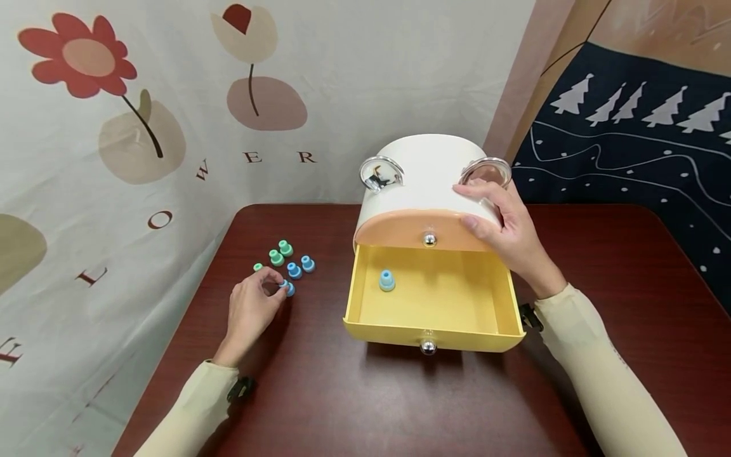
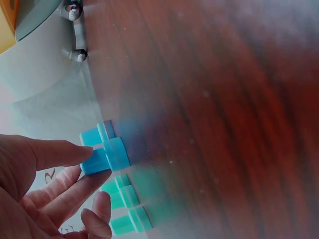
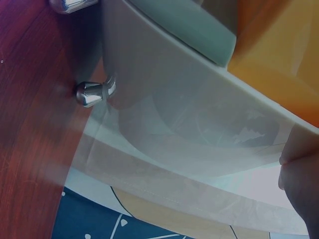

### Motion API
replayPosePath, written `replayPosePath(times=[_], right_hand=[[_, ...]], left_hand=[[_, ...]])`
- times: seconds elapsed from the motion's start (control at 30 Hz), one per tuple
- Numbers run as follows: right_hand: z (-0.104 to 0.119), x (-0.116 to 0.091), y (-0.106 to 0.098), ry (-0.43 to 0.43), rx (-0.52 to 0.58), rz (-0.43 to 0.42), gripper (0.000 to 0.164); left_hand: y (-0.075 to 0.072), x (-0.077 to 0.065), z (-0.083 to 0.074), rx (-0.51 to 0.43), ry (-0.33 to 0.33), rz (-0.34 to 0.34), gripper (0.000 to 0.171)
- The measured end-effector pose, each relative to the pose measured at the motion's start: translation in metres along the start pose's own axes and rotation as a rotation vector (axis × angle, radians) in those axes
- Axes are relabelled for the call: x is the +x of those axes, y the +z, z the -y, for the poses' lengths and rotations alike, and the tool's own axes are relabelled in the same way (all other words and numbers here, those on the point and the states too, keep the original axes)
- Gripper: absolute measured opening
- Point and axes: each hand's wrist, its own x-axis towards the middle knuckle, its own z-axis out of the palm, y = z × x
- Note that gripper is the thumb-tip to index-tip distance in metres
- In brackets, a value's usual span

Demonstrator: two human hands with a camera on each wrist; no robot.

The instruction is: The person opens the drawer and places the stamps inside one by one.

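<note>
My left hand pinches a small blue stepped peg between thumb and fingers, low over the table's left side. Close by stand two more blue pegs and several green pegs; one green peg is partly hidden behind that hand. A small drawer cabinet, white with an orange upper front, has its yellow lower drawer pulled out. One light blue peg stands in the drawer, towards its left. Across the cabinet's top right rests my right hand, thumb near the front edge.
Silver ear-shaped loops stick up from the cabinet top, and round silver knobs sit on the drawer fronts. Silver feet raise the cabinet off the dark red table. Printed cloth hangs behind the table.
</note>
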Motion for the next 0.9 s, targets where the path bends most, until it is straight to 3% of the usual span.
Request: replayPosePath(times=[0.13, 0.3, 0.4, 0.67, 0.9], right_hand=[[-0.001, 0.0, 0.002, -0.003, 0.005, 0.004, 0.047], [0.0, 0.001, 0.003, -0.004, 0.006, 0.008, 0.047], [0.0, 0.001, 0.003, -0.004, 0.005, 0.005, 0.047], [0.001, 0.0, 0.001, 0.014, -0.015, 0.0, 0.048], [0.002, -0.001, 0.001, 0.026, -0.016, -0.001, 0.048]], left_hand=[[-0.007, -0.005, 0.001, -0.02, 0.037, 0.063, 0.012], [-0.02, -0.012, -0.004, -0.054, 0.139, 0.118, 0.016], [-0.026, -0.015, -0.014, -0.123, 0.188, 0.107, 0.017], [-0.039, -0.025, -0.06, -0.379, 0.218, 0.036, 0.02], [-0.044, -0.032, -0.094, -0.529, 0.358, -0.074, 0.024]])
